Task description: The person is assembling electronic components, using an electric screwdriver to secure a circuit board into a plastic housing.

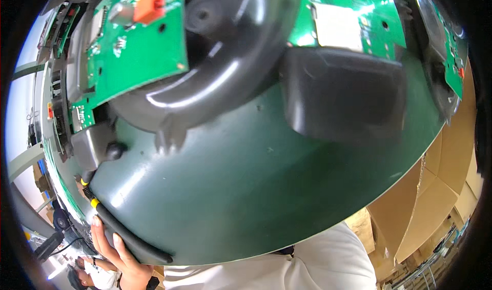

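Observation:
My left hand (125, 262) is at the near left edge of the dark green table mat (246, 187), its fingers stretched out. Beside those fingers lies a slim black rod-shaped tool (133, 239) with yellow bands; they do not appear to wrap round it. Farther in, a round glossy black plastic housing (225, 85) sits between two green circuit boards, the left board (138, 59) and the right board (379, 23). In front of the right board stands a smooth black plastic block (343, 95). My right hand is out of sight.
Open cardboard boxes (430, 187) stand right of the table. More boards and black housings (446, 59) line the far right, with others (61, 95) along the left. Another person (92, 274) is at the lower left, beyond my hand.

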`<state>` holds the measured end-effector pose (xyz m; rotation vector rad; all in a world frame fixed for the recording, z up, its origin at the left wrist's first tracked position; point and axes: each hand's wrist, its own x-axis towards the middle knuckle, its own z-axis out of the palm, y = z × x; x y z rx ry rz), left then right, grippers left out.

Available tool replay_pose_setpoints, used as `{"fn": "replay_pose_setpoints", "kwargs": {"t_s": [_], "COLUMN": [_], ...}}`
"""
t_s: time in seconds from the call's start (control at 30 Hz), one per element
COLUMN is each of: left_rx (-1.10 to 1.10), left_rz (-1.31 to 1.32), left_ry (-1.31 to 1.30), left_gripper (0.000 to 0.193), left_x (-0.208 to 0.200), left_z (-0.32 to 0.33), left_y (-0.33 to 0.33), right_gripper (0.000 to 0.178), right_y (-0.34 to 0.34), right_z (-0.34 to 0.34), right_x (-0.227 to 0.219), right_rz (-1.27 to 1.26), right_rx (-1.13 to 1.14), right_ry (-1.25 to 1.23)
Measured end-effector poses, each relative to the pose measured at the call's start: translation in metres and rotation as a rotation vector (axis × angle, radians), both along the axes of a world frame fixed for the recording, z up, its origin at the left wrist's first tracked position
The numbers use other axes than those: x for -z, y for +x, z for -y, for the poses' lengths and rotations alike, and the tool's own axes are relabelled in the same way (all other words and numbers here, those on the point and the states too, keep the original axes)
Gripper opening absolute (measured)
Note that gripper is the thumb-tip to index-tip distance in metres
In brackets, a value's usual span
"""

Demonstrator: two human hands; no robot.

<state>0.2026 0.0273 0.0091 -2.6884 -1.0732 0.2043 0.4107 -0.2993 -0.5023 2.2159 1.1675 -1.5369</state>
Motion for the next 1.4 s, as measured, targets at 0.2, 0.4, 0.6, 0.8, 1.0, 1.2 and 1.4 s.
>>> {"fn": "replay_pose_setpoints", "kwargs": {"t_s": [0.2, 0.4, 0.6, 0.8, 1.0, 1.2, 1.4], "left_rx": [0.005, -0.018, -0.046, -0.033, -0.025, -0.023, -0.039], "left_rz": [-0.020, -0.004, 0.000, -0.025, -0.026, -0.010, -0.029], "left_ry": [0.010, -0.022, -0.013, 0.001, 0.020, -0.005, -0.013], "left_gripper": [0.087, 0.088, 0.088, 0.084, 0.084, 0.087, 0.086], "left_x": [0.000, -0.001, -0.002, -0.002, -0.002, 0.001, 0.000], "left_z": [0.000, 0.002, 0.002, 0.004, 0.003, 0.003, 0.003], "left_y": [0.001, 0.000, 0.004, 0.002, -0.002, 0.001, 0.004], "right_gripper": [0.073, 0.072, 0.070, 0.069, 0.067, 0.066, 0.065], "right_y": [-0.006, -0.005, -0.001, 0.011, 0.024, 0.032, 0.040], "right_z": [0.048, 0.067, 0.085, 0.102, 0.135, 0.153, 0.171], "right_x": [-0.017, -0.029, -0.040, -0.049, -0.061, -0.072, -0.098], "right_rz": [0.034, 0.061, 0.096, 0.135, 0.166, 0.200, 0.247], "right_rx": [0.062, 0.108, 0.156, 0.192, 0.213, 0.265, 0.332], "right_ry": [-0.012, 0.012, 0.037, 0.056, 0.062, 0.087, 0.088]}}
